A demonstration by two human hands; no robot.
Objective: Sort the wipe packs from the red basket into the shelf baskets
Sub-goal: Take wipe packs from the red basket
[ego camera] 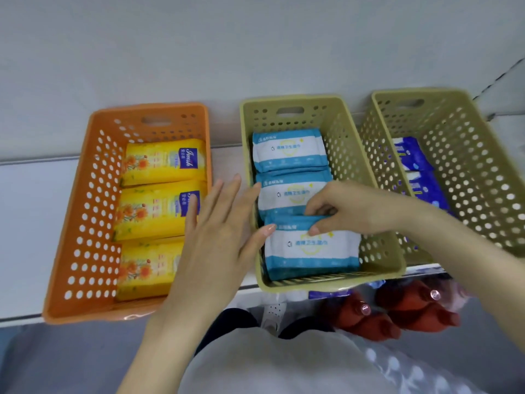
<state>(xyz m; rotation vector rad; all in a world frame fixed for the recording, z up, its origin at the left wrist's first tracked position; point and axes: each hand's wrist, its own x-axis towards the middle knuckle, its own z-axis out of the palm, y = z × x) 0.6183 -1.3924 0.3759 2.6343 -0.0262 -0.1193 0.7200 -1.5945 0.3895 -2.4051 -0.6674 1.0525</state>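
Crowding is judged the main risk: the front pack [309,248] is pinched at its top edge by the right hand [349,209], while the left hand [221,231], fingers straight, is laid against its left end. It sits in the middle basket [312,116], just in front of two like packs. If forced down, it could be wedged tilted, or the basket nudged toward the front edge of the shelf [28,223]. An orange basket [85,194] is set to the left and a third basket [468,166] to the right. The white shelf is backed by a plain pale wall [255,38]; red bottles [366,319] are stored below. The red basket is not seen.
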